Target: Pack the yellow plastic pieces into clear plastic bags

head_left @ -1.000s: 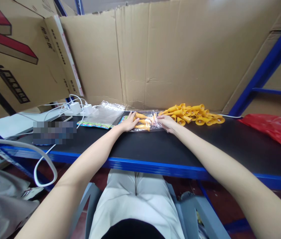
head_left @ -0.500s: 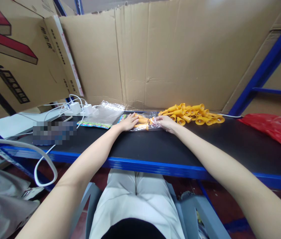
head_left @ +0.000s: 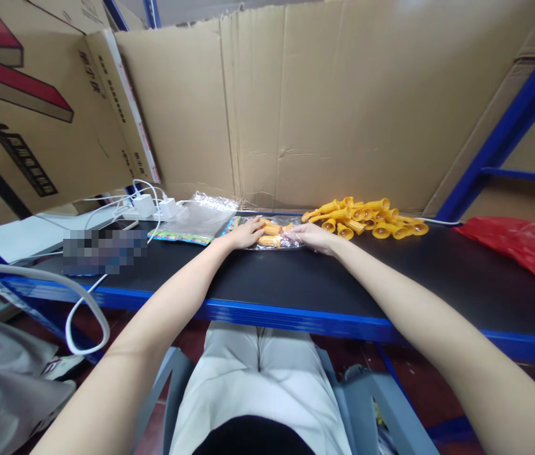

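Observation:
A clear plastic bag with several yellow trumpet-shaped toys inside lies flat on the black shelf top. My left hand rests on the bag's left end, fingers stretched out over it. My right hand lies flat on the bag's right end, fingers pointing left and pressing the plastic down. A loose pile of the same yellow toys sits just right of my right hand, against the cardboard.
A stack of clear bags with colourful header cards lies left of my left hand. White chargers and cables sit further left. A red plastic bag lies at the right. Cardboard sheets wall the back.
My right hand has slid left along the bag, closing the gap to my left hand. The left hand has barely moved.

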`<state>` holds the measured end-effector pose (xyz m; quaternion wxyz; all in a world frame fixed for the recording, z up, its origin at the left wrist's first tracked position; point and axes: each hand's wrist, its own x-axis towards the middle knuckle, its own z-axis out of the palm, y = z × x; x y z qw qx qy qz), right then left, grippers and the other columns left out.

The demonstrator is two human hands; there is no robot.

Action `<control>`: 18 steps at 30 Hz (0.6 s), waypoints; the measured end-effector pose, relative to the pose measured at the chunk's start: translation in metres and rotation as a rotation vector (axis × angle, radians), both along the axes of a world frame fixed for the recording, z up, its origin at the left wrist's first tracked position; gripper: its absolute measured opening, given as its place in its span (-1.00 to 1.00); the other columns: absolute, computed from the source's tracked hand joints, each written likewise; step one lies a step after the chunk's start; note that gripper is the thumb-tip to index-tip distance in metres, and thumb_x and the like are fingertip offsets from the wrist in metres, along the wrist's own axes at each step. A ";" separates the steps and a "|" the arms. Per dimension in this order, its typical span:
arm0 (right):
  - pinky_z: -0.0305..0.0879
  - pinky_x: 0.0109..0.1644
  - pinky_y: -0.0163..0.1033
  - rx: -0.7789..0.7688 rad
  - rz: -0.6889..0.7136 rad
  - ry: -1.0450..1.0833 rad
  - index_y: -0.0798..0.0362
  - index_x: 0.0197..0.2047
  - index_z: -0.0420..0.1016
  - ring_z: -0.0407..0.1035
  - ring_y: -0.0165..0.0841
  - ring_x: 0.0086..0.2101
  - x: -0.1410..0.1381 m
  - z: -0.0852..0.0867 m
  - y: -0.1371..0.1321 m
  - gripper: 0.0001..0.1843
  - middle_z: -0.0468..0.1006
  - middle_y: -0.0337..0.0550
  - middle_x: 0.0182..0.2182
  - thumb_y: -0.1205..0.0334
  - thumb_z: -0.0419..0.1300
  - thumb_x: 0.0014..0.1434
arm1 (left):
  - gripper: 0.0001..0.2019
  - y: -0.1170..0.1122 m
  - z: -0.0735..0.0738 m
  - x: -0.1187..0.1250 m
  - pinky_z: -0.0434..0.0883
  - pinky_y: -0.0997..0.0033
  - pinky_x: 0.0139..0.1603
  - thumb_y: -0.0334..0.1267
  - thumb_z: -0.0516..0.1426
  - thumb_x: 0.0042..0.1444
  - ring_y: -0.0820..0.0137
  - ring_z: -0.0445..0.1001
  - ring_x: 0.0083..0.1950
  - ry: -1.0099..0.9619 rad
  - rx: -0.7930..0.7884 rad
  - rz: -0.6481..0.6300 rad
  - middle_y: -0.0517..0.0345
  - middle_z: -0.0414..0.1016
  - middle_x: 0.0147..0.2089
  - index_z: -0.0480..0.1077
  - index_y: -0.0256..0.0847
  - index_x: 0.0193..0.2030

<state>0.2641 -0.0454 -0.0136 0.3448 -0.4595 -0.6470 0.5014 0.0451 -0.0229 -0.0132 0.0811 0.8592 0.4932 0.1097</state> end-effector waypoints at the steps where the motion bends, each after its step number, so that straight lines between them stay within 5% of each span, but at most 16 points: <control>1: 0.27 -0.02 -0.30 0.002 0.021 -0.029 0.14 -0.36 0.60 0.41 -0.43 -0.29 0.000 0.001 -0.001 -0.83 0.59 -0.13 -0.32 0.23 0.31 -0.05 | -0.46 0.000 0.000 0.000 -0.21 0.06 0.34 -0.12 -0.22 0.23 0.19 -0.16 0.40 -0.004 -0.003 0.006 -0.04 -0.17 0.40 0.05 -0.28 0.30; 10: 0.23 0.00 -0.32 -0.024 0.137 -0.093 0.08 -0.35 0.62 0.41 -0.42 -0.25 0.000 0.010 -0.008 -0.85 0.59 -0.17 -0.29 0.34 0.29 -0.08 | -0.50 0.006 -0.005 -0.002 -0.15 0.06 0.34 -0.11 -0.22 0.23 0.22 -0.18 0.40 -0.077 -0.022 -0.003 0.07 -0.16 0.40 0.10 -0.15 0.28; 14: 0.22 0.00 -0.35 0.000 0.170 -0.089 0.08 -0.34 0.62 0.41 -0.44 -0.24 0.001 0.009 -0.006 -0.82 0.58 -0.18 -0.26 0.35 0.30 -0.10 | -0.51 0.006 -0.005 -0.001 -0.22 -0.09 0.31 -0.12 -0.23 0.24 0.17 -0.22 0.41 -0.056 -0.006 0.007 0.02 -0.15 0.40 0.12 -0.16 0.26; 18: 0.27 -0.10 -0.37 0.017 0.166 -0.078 0.11 -0.36 0.60 0.40 -0.46 -0.33 -0.001 0.003 -0.001 -0.87 0.58 -0.17 -0.33 0.32 0.27 -0.04 | -0.56 0.004 -0.006 0.002 -0.19 -0.12 0.30 -0.14 -0.19 0.22 0.14 -0.04 0.37 -0.085 0.072 -0.009 -0.09 0.04 0.34 0.17 -0.22 0.17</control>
